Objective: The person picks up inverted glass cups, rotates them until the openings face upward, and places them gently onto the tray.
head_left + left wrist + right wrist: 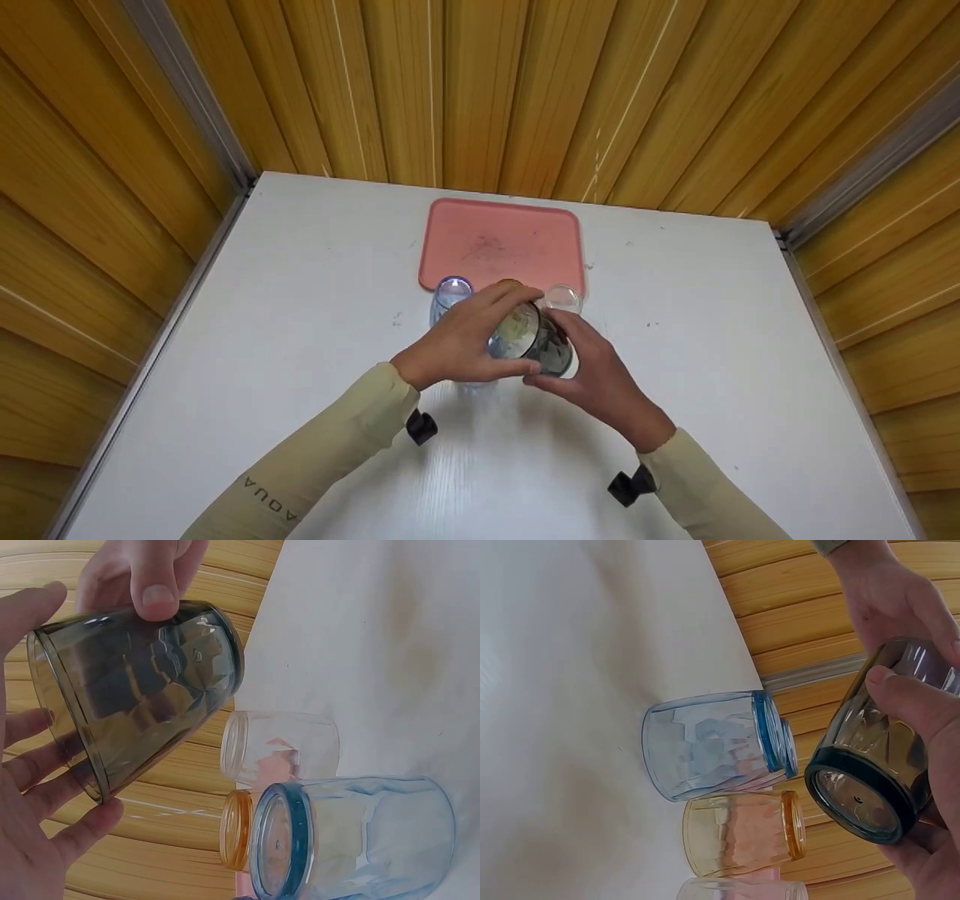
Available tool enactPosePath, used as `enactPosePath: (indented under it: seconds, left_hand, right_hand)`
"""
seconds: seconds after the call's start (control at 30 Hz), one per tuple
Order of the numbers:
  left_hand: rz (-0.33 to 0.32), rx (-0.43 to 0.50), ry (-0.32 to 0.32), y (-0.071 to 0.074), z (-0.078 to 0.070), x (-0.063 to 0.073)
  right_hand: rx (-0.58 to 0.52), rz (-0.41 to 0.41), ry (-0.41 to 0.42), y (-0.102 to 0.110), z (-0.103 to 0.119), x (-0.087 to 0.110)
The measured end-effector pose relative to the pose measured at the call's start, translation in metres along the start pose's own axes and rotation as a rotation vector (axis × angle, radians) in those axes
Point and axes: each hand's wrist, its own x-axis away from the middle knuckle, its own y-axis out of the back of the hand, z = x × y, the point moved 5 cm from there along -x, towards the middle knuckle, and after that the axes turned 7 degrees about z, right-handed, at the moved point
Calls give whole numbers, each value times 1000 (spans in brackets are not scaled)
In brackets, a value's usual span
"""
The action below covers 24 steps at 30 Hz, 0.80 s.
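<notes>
Two hands meet over the table from where I stand: the right hand [592, 371] grips a smoky dark glass [135, 690] near its thick base, while the left hand [472, 334] stands spread about its mouth, fingers nearly straight at the rim and thumb apart from it. Around them rise wood-look walls [480, 97], yellow-brown, with metal strips at the corners. Below is the white table [300, 300], with faint marks scattered across it. A pink tray [495, 225] lies toward its far edge, smudged dark near the middle. The dark glass itself hangs above the table, tipped on its side, its mouth toward the left hand. Just this side of the tray, more glasses stand bottom-up: a blue glass [705, 750], a second blue glass [789, 750] partly hidden behind it, an amber glass [742, 836], and a clear glass [562, 298] at the right (the hands cover much of the amber one from above). Pale sleeves [360, 420] reach the wrists, the left one lettered AQUA; small black clips [421, 427] sit below each wrist.
</notes>
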Motion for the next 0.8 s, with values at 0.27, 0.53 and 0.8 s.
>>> enactPosePath:
  seconds: [0.27,0.53,0.8]
  left_hand:
    - [-24,49,-16,2,2,1]
    - [-37,81,-28,3,3,1]
    - [-50,76,-58,5,1,-1]
  right_hand:
    - [-24,-80,50,1,-2,2]
    - [-43,-149,64,5,-3,3]
    - [-98,-140,48,2,-4,3]
